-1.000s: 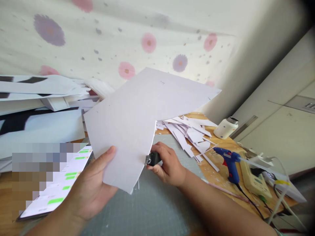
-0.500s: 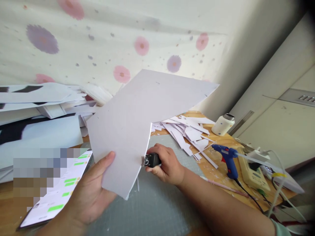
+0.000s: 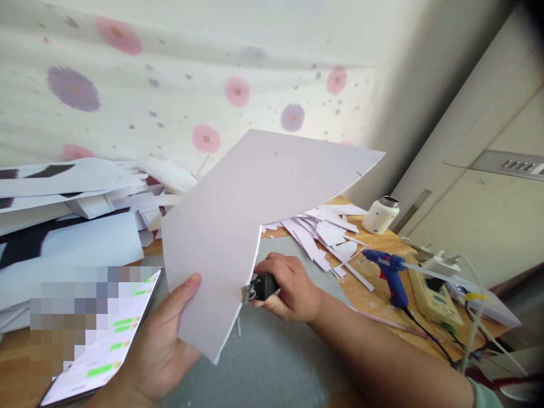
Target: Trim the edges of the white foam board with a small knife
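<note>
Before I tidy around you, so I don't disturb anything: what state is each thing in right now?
White board piece: held raised in left hand
Black-handled cutter: gripped in right hand, metal tip at the board's edge
Phone or tablet: screen lit
White spotted bottle: upright, apparently uncapped
Blue glue gun: lying down, glue stick loaded; heat not visible
Cream power strip: white adapter apparently plugged in
White offcuts: loosely heaped
</note>
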A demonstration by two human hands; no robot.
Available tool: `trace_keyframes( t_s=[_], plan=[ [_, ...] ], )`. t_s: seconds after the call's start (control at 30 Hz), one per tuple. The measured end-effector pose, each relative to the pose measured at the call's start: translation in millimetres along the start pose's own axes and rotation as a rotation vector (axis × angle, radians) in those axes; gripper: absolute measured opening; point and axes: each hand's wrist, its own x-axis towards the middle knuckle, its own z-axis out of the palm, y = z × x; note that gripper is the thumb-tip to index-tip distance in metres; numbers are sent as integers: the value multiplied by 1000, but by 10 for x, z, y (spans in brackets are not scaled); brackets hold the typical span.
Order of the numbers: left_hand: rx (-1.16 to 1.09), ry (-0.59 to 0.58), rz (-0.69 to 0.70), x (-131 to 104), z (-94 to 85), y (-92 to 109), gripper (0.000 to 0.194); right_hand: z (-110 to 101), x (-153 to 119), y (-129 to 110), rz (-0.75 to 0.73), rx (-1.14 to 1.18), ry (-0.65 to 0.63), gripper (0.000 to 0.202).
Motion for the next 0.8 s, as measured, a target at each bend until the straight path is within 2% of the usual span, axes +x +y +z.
trace_keyframes(
  t_s=[0.27, 0.4, 0.57, 0.73, 0.8],
  plan=[
    [-13, -22, 5, 9, -13, 21, 42, -25, 26, 14, 36, 29, 21, 35],
    [18, 25, -28, -2, -33, -7, 42, -89, 29, 45, 61, 4, 86, 32],
    [1, 21, -23, -15, -17, 11, 45, -79, 39, -4, -32, 10, 32, 35],
    [12, -60, -1, -41, 10, 31, 47, -59, 44, -15, -7, 43, 34, 35],
    [27, -37, -8, -43, 14, 26, 44, -68, 39, 5, 4, 54, 53, 35]
  ],
)
